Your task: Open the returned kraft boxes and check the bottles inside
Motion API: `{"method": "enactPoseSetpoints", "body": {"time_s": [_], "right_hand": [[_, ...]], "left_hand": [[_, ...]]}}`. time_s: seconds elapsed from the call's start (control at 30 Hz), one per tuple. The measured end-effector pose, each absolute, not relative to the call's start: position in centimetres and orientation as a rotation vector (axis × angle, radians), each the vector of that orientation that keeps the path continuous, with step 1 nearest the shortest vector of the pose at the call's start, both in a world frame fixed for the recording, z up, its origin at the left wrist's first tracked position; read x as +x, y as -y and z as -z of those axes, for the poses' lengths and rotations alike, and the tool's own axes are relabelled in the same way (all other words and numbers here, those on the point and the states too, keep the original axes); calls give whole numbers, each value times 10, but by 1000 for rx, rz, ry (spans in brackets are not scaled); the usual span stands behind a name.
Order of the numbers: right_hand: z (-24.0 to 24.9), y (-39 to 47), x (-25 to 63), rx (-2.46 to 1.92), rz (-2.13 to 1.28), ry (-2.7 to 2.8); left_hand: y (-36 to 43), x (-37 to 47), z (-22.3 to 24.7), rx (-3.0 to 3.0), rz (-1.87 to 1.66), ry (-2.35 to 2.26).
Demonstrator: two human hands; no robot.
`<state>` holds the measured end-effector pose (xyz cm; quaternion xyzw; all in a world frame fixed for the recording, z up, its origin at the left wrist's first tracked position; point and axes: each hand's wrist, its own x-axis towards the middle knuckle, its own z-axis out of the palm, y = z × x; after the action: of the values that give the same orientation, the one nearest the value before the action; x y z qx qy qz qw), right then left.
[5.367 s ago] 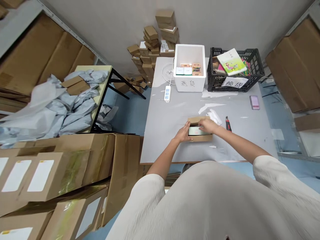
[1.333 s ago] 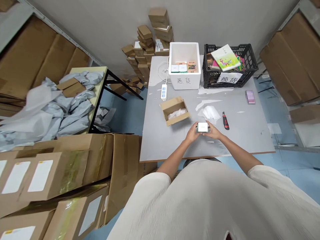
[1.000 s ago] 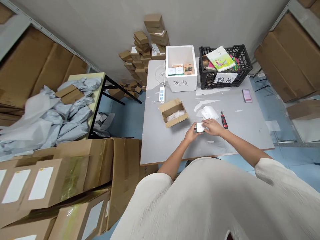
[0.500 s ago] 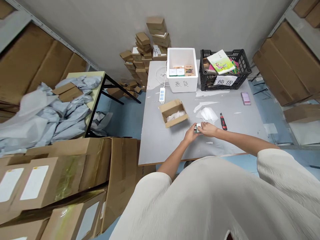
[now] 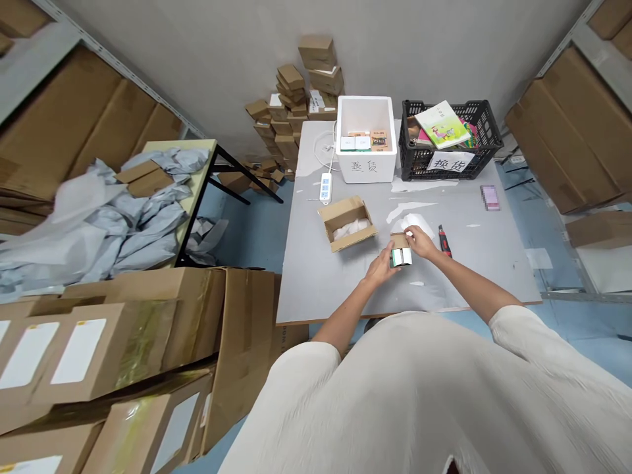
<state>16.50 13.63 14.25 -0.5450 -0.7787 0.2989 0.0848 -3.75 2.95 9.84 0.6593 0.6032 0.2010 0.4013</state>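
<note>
My left hand (image 5: 380, 266) grips the left side of a small white and green box (image 5: 401, 257) above the near part of the table. The box has a raised brown cardboard flap (image 5: 399, 241) and white panels on the side facing me. With its fingers closed at the flap's upper right corner, my right hand (image 5: 419, 241) pinches the same box. Behind that hand lies crumpled white wrapping (image 5: 417, 224). An open brown carton (image 5: 348, 224) with white packing material inside stands to the left. A red and black utility knife (image 5: 444, 242) lies on the right.
On the grey table (image 5: 316, 283), a white foam bin (image 5: 366, 164) with small boxes and a black crate (image 5: 449, 164) with books stand at the back. A power strip (image 5: 326, 188) lies left of the bin. Stacked cartons (image 5: 197, 322) rise beside the table's left edge.
The small box now shows its raised brown flap and white panels. My right hand has shifted from the box's top to the flap's upper right corner. The view has turned slightly left.
</note>
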Motion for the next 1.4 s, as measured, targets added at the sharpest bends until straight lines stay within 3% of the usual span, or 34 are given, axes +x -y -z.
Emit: {"method": "enactPoseSetpoints", "body": {"time_s": [0.33,0.67,1.1,1.4], "right_hand": [[-144,-109,155,-1679,-910,2468],[-131,-114,187,-1460,-1260,1993],[-137,-108,183,-1392,-1097,2244],[-164,-99,168,-1610,-612,2580]], "left_hand": [[-42,-41,-93,2017,-498,-1582],[-50,-56,-110,2296,-245,-1414],[-64,-53,-130,2054,-178,-1431],[-42,-48,-124,1689,-475,-1583]]}}
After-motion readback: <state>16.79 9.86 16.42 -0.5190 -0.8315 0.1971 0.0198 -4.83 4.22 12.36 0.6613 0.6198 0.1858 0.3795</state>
